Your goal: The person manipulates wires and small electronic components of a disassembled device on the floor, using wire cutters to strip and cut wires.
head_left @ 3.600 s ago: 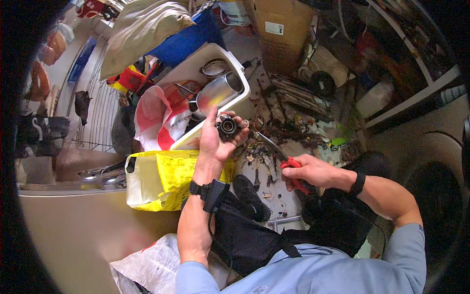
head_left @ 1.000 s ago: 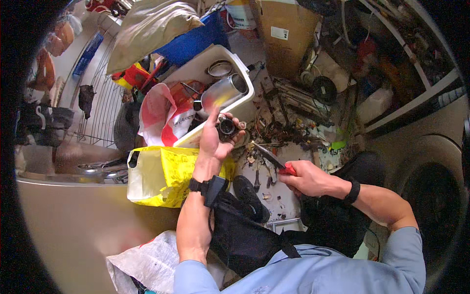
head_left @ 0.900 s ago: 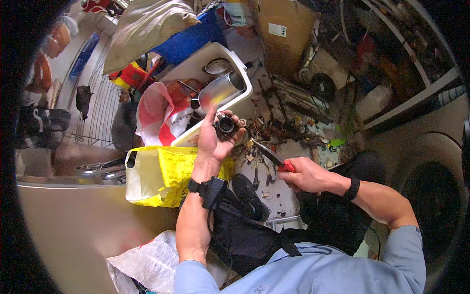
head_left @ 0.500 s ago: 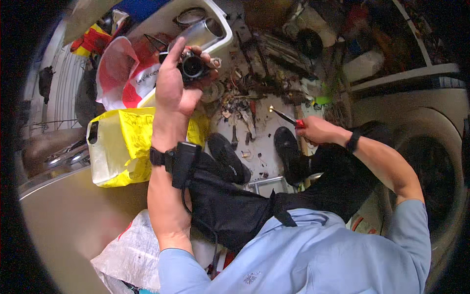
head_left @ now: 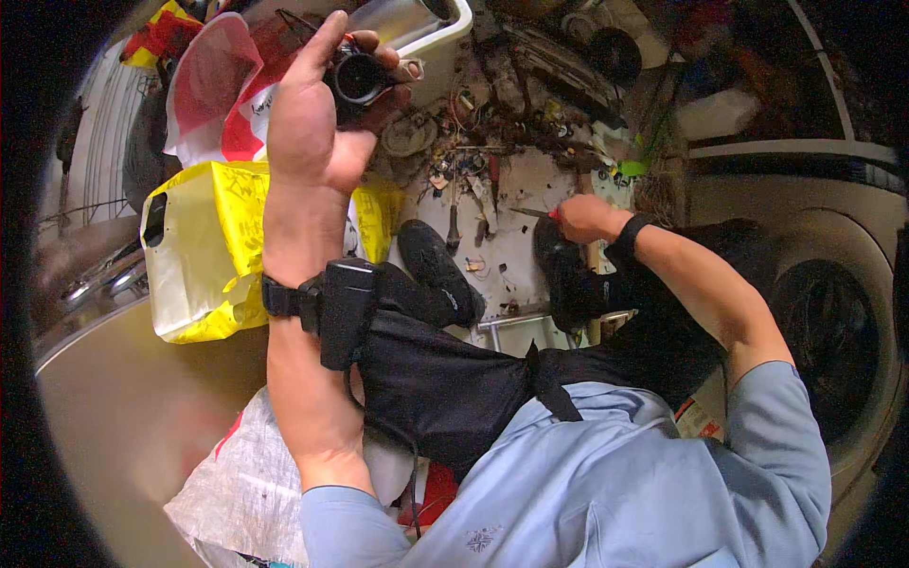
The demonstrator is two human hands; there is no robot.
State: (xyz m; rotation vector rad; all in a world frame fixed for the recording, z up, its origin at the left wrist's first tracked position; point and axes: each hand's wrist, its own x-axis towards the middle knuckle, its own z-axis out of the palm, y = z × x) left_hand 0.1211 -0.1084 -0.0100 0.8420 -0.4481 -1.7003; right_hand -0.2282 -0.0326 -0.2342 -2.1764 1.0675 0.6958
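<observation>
My left hand (head_left: 308, 133) is raised at the upper left, its fingers curled around a dark part with a round black opening (head_left: 361, 78). The thumb stands up along the near side, and the fingers partly cover the part. A small pale piece (head_left: 412, 69) sticks out by the fingertips. Lower down and to the right, my right hand (head_left: 589, 220) is closed on a red-handled tool (head_left: 530, 212) with a narrow pointed metal end. That tip points left over the floor, near my right shoe (head_left: 559, 275). The fingers hide most of its handle.
A yellow and white bag (head_left: 204, 251) stands beside my left forearm, with a red and white bag (head_left: 216, 90) behind it. Tools and scraps (head_left: 464, 180) litter the floor ahead. A front-loading washing machine (head_left: 824, 331) is at the right. A white bin (head_left: 445, 30) stands far left of centre.
My left hand has moved slightly left and up with the dark part. The right hand has shifted a little up, and the bright gold spot at the tool's tip no longer shows.
</observation>
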